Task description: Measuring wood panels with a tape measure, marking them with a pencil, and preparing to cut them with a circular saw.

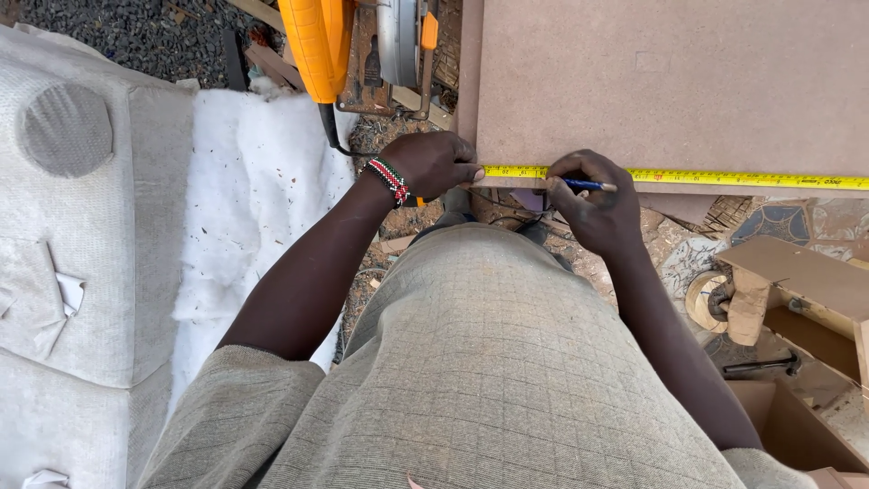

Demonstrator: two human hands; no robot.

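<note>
A brown fibreboard panel (670, 81) lies in front of me. A yellow tape measure (724, 178) is stretched along its near edge. My left hand (433, 163), with a beaded bracelet at the wrist, pins the tape's end down at the board's left corner. My right hand (593, 199) grips a blue pen (587, 186), its tip resting on the tape at the board's edge. Both arms reach out over my grey checked shirt.
A yellow circular saw (353, 41) sits at the top, left of the board. White wadding (258, 181) and a grey upholstered piece (72, 217) lie on the left. Wooden offcuts and boxes (797, 290) and a hammer (765, 365) are on the ground at right.
</note>
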